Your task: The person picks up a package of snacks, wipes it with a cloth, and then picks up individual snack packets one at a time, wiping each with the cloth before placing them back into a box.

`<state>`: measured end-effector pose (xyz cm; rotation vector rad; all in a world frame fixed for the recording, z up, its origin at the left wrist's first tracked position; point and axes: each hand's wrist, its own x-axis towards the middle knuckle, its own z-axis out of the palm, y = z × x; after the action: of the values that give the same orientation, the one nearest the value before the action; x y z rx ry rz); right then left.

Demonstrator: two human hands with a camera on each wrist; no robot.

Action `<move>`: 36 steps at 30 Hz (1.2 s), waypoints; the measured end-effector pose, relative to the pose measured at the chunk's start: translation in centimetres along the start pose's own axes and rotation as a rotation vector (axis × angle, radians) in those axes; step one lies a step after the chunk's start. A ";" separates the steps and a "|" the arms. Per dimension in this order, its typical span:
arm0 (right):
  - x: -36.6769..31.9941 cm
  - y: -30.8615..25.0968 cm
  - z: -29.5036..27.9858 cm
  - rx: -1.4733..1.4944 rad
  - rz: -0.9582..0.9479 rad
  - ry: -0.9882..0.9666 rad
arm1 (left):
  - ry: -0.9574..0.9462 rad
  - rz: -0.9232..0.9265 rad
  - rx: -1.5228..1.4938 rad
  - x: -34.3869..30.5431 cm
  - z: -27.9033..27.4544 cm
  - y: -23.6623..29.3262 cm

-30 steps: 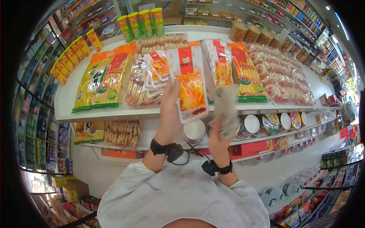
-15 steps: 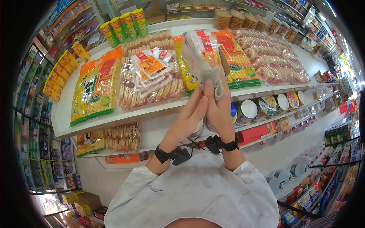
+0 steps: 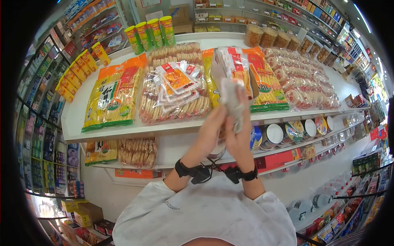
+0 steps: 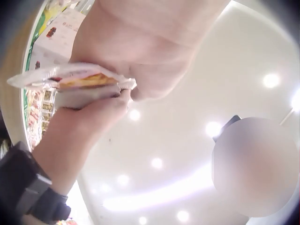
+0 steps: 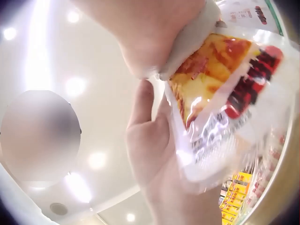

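In the head view my left hand [image 3: 210,132] and right hand [image 3: 241,141] meet over the shelf's front edge. A grey cloth [image 3: 230,93], blurred, is in my right hand's grip. Between the two hands is a flat snack packet with an orange food picture [image 5: 201,79], seen broadside in the right wrist view. The left wrist view shows the same packet [image 4: 89,80] nearly edge-on. My left hand [image 5: 154,154] holds it from behind, thumb up. The cloth [image 5: 194,40] lies against the packet's printed face. Some fingers are hidden behind cloth and packet.
A pile of similar packets [image 3: 176,80] lies on bagged round biscuits [image 3: 152,108]. Beyond my hands an upright carton of packets [image 3: 232,57] stands between yellow bags [image 3: 269,82]. Green cans [image 3: 154,33] line the back of the white shelf [image 3: 82,125]; tubs [image 3: 274,133] sit below.
My right hand with the cloth, apart from the packet one second ago, has come together with my left. The packet has turned from facing the head camera to nearly edge-on.
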<state>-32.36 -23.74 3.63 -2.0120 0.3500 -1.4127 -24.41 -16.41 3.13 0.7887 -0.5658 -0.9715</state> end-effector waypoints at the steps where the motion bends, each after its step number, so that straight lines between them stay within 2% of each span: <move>1: -0.8 -1.0 0.0 -0.062 -0.034 -0.117 | 0.088 0.031 -0.094 0.4 -0.3 0.8; 2: -1.8 -1.2 0.2 -0.073 -0.112 -0.218 | 0.176 0.059 -0.190 0.7 -0.7 1.5; 3: -2.8 -1.2 0.4 -0.086 -0.188 -0.320 | 0.358 0.187 -0.027 1.3 -1.5 1.9; 4: -3.3 -1.1 0.4 -0.098 -0.262 -0.423 | 0.271 0.192 -0.143 1.8 -2.3 2.8; 6: -2.7 -1.2 -0.3 -0.009 -0.223 -0.517 | 0.102 0.191 -0.375 2.5 -3.7 4.2; 7: -2.6 -1.2 -0.7 0.039 -0.200 -0.564 | 0.095 0.218 -0.396 2.6 -3.5 4.3; 9: -4.2 -0.2 -1.2 0.225 0.196 -0.339 | 0.082 0.280 -0.436 2.3 -2.8 4.8; 10: -4.5 0.3 -1.4 0.349 0.369 -0.246 | 0.096 0.255 -0.387 2.0 -2.5 4.9; 13: -4.2 1.2 -1.7 0.818 0.810 0.076 | 0.124 0.248 -0.223 1.0 -1.9 4.2; 16: -5.6 0.9 -0.5 0.769 0.701 -0.035 | 0.226 0.254 0.049 1.4 -0.5 2.8; 17: -5.1 -0.2 -0.6 0.600 0.560 -0.132 | 0.269 0.361 0.264 2.2 -1.1 1.8; 20: -4.9 0.1 -1.2 0.450 0.801 -0.148 | 0.345 0.666 0.551 2.9 -0.9 0.7; 23: -6.1 3.4 -1.4 0.259 0.407 -0.277 | 0.113 0.638 0.662 2.3 -0.4 1.5; 25: -4.2 -0.4 -0.4 0.302 0.249 -0.272 | 0.039 0.483 0.450 1.8 -1.9 0.3; 26: -3.5 -1.8 -0.1 0.321 0.167 -0.273 | 0.006 0.412 0.373 1.2 -0.9 1.0; 29: -3.0 -1.5 -0.4 0.253 0.074 -0.334 | -0.070 0.199 0.081 -0.2 0.7 2.2; 30: -2.6 -1.2 -0.6 0.193 0.030 -0.295 | -0.091 0.121 -0.027 -0.5 0.8 2.1; 32: -1.5 -0.3 -0.6 0.074 -0.050 -0.222 | -0.070 0.058 0.095 -1.1 1.0 1.1; 33: -0.5 -0.8 -0.5 0.168 -0.006 -0.101 | -0.063 0.033 0.159 -1.1 1.0 0.7; 36: 0.5 0.7 -1.0 0.213 0.074 -0.061 | -0.119 -0.098 0.282 -1.3 -0.8 0.3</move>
<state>-33.00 -24.89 3.82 -1.8458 0.2339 -1.2832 -24.26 -14.85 2.76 1.0217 -0.7851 -1.0470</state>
